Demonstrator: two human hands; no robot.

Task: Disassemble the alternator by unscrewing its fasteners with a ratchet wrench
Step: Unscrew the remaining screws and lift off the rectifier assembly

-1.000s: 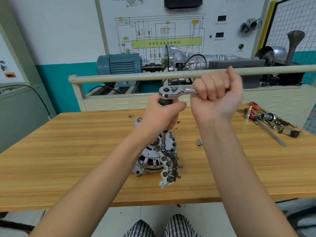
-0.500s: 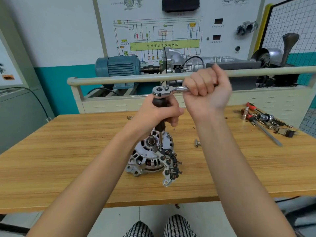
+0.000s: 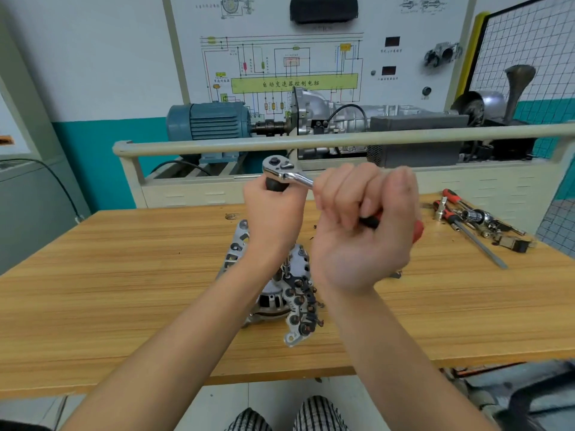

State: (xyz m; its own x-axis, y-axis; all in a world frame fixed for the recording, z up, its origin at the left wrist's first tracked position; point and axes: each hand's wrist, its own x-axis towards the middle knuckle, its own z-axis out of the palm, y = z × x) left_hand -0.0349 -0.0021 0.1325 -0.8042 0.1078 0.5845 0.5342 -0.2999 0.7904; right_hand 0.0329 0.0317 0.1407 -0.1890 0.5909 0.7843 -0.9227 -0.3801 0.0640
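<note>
Mid-job, frame centre: my left hand (image 3: 273, 213) grips the extension, right hand (image 3: 364, 222) wrapped round ratchet wrench (image 3: 284, 172) handle. Alternator (image 3: 280, 293) rear cover off; fasteners remain.

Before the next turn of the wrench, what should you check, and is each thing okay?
1. Right hand grips the ratchet wrench handle: ok.
2. Left hand steadies the black extension under the ratchet head: ok.
3. Socket seated on the fastener: cannot tell, the hands hide most of it.
4. Alternator rests on the wooden table: ok.
5. Spare tools lie apart at the right: ok.
</note>
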